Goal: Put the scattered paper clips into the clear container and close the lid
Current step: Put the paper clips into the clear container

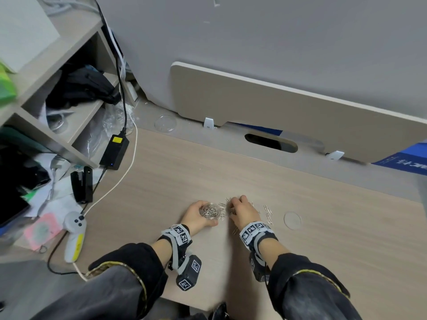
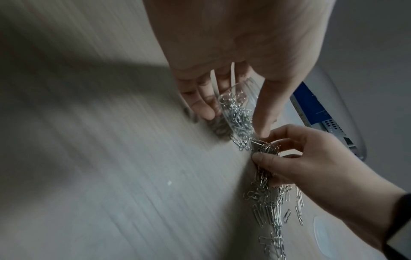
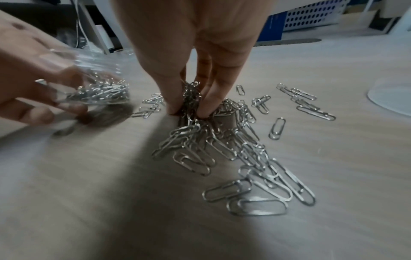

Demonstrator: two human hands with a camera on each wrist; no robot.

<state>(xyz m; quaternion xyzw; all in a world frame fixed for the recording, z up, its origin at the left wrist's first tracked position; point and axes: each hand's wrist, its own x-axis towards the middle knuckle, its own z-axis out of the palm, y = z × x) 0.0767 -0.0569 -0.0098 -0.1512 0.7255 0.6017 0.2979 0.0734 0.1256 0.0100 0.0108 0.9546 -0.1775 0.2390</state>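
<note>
My left hand [image 1: 196,215] grips a small clear round container [image 1: 211,211], tilted on the desk and part filled with silver paper clips [image 2: 239,119]. Its thumb and fingers curl round the container [image 2: 235,98] wall. Just to its right, my right hand [image 1: 242,209] pinches a bunch of clips [image 3: 192,98] between thumb and fingertips [image 3: 204,110] at the desk surface. More loose clips [image 3: 244,149] lie scattered under and to the right of that hand. The clear round lid [image 1: 292,220] lies flat on the desk further right.
On the wooden desk [image 1: 231,172], at the left, are a black power adapter [image 1: 114,148], a black stapler [image 1: 82,187], a white controller [image 1: 74,234] and a white cable [image 1: 115,183]. A second clear disc [image 1: 165,123] sits at the back, near a cable slot [image 1: 271,143].
</note>
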